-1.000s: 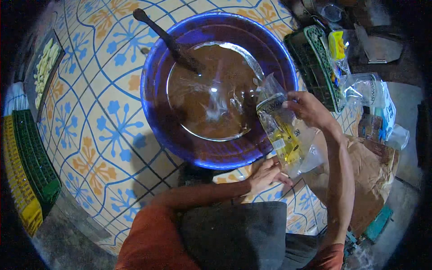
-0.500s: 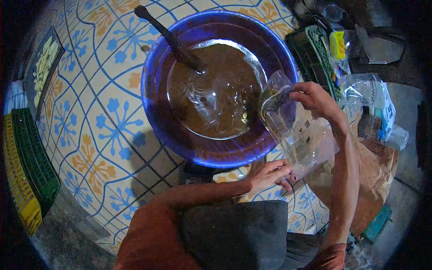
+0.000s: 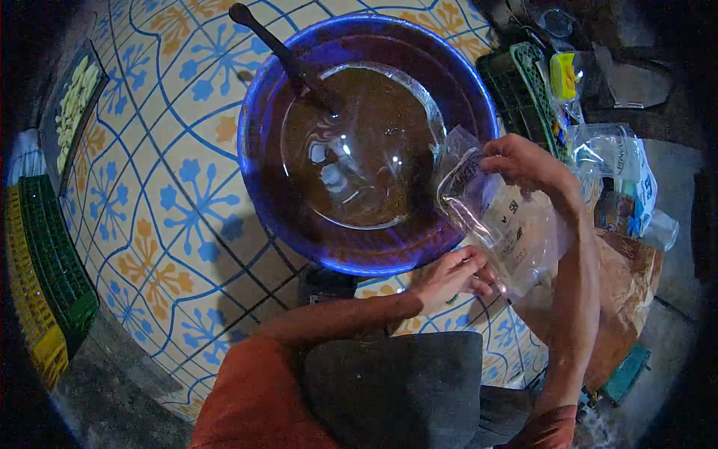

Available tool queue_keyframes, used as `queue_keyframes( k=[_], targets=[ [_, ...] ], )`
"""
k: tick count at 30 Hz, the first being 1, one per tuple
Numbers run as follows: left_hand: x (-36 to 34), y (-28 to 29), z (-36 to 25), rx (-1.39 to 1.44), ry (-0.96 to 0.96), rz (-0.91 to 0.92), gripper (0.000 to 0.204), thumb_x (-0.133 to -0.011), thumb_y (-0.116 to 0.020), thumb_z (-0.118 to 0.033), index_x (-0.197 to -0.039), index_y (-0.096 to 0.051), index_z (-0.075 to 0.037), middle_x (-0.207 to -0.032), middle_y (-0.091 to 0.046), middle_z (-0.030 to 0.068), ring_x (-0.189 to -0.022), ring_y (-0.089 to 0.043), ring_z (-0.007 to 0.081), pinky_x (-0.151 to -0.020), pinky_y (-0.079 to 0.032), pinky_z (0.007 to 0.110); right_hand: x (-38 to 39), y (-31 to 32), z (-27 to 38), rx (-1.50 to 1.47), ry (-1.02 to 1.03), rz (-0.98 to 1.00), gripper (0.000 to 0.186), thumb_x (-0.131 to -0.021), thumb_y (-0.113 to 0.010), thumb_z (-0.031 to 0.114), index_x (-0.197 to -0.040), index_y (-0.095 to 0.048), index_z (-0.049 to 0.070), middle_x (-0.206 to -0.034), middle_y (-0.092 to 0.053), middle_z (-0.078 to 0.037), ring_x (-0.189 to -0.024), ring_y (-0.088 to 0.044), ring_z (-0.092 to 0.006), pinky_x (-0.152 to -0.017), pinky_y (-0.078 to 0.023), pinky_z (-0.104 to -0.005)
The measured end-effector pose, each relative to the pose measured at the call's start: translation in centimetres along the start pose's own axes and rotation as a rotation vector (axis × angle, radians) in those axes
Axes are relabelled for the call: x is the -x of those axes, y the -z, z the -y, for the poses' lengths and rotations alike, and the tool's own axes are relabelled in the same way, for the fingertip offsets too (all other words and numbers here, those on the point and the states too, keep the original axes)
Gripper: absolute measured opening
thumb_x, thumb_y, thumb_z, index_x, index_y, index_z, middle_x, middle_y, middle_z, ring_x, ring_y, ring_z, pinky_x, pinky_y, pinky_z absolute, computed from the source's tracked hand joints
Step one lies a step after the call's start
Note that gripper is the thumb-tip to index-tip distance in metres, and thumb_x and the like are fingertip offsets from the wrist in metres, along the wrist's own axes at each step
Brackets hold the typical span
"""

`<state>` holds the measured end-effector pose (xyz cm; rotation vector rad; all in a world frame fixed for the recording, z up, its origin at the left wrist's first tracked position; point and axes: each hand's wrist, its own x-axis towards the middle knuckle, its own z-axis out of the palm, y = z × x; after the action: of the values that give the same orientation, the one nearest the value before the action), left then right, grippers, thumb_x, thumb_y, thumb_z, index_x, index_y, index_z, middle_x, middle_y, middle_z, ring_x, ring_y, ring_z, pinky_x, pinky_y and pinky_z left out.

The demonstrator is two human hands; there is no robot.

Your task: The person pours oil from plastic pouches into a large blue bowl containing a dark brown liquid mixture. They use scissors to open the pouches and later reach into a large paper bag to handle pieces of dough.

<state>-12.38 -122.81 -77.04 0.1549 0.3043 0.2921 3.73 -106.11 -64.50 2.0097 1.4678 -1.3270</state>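
A clear plastic bag (image 3: pixel 516 236) with dark print hangs at the right rim of a blue-purple basin (image 3: pixel 288 224). Closed on the bag's upper edge is my right hand (image 3: pixel 523 165), fingers pinched. Its mouth faces the basin. My left hand (image 3: pixel 458 278) is at the bag's lower left side, fingers bent against the plastic; whether they grip it is hard to make out. Brown liquid (image 3: pixel 374 150) with shiny reflections fills the basin's middle. A dark long-handled paddle or ladle (image 3: pixel 273 46) leans in it over the far left rim, its lower end under the liquid.
The basin stands on a patterned tiled surface (image 3: pixel 198 194). Brown paper (image 3: pixel 624 292), a green crate (image 3: pixel 516 82) and plastic packaging (image 3: pixel 609 150) lie at the right. To the left are a dark tray of pale pieces (image 3: pixel 78 105) and green and yellow crates (image 3: pixel 56 262).
My left hand has moved slightly up along the bag. The bag's mouth has shifted a little and its folds look different. Reflections on the liquid have changed.
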Motion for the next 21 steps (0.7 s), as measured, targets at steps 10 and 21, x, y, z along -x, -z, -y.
queue_keyframes(
  k=[10,21],
  targets=[
    [0.3,-0.3,-1.1,-0.006,-0.077,0.025,0.029,-0.101,-0.045,-0.024,-0.119,-0.048,-0.003,-0.105,-0.058,0.0089,-0.083,-0.067,0.022,-0.08,-0.054,0.035,-1.5,0.4,-0.3,0.112,-0.024,-0.004,0.02,-0.086,-0.062,0.022,-0.088,-0.065,0.002,-0.062,-0.052,-0.002,-0.056,-0.048,-0.0115,-0.051,-0.039,-0.0308],
    [0.1,-0.4,-1.6,0.154,-0.095,0.007,0.038,-0.099,-0.047,-0.03,-0.129,-0.045,-0.006,-0.117,-0.058,0.0107,-0.087,-0.066,0.0232,-0.08,-0.054,0.038,0.0,1.1,0.2,0.095,0.011,-0.042,0.026,-0.085,-0.064,0.023,-0.095,-0.064,0.0,-0.07,-0.06,-0.005,-0.06,-0.052,-0.0126,-0.053,-0.041,-0.0289]
  ],
)
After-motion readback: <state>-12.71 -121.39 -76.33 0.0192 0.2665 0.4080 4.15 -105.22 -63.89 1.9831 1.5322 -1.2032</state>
